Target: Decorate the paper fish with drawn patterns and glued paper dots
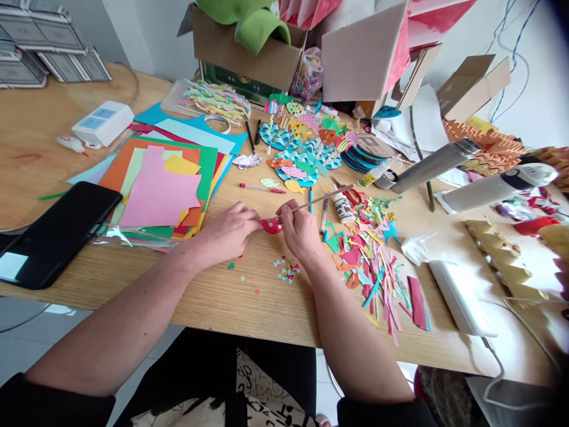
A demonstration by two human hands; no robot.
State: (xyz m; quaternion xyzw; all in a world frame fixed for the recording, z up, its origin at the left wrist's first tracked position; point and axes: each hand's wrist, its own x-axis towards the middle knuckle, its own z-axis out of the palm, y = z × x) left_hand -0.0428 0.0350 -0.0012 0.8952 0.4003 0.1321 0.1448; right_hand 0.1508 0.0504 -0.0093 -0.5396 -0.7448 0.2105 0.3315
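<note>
A small red paper piece with white dots, shaped like a fish (271,226), lies between my hands on the wooden table. The fingertips of my left hand (235,228) are closed at its left end. In my right hand (301,228) is a thin wooden stick (326,197), held like a pen and slanting up to the right. Its lower tip is hidden by my fingers, which are beside the fish's right end. Just below lies a small pile of coloured paper bits (288,270). Finished paper fish (306,121) and blue wave-patterned paper pieces (284,142) lie farther back.
Stacked coloured paper (155,190) and a black phone (57,231) lie at left. On the right are paper scraps (377,267), a small white bottle (342,207), red-handled scissors (351,193), a steel flask (438,165) and a white box-like device (462,299). Cardboard boxes (249,56) stand behind.
</note>
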